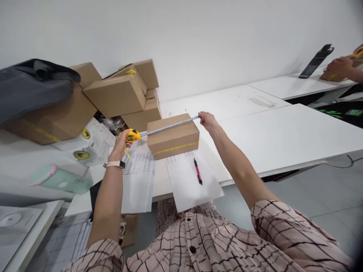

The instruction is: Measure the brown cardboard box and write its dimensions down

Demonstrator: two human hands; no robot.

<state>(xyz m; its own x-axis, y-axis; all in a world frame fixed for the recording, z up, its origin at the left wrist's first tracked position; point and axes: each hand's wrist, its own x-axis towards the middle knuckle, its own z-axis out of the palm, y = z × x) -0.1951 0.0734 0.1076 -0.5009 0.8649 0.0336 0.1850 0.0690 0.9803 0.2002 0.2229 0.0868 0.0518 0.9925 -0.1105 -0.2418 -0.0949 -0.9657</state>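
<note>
My left hand is closed round the yellow and black case of a tape measure, left of a brown cardboard box. The blade is pulled out and runs slantwise across the box's top face. At its far end, just past the box's right edge, my right hand pinches the blade between thumb and fingers. Yellow printed tape crosses the box's front side. Before the box lie printed sheets and another paper, on which rests a red and black pen.
Cardboard boxes are piled at the left against the wall, with a dark bag on top. A mint-green tumbler is at the left. White tables reach right, toward a black bottle and another person's hand on a box.
</note>
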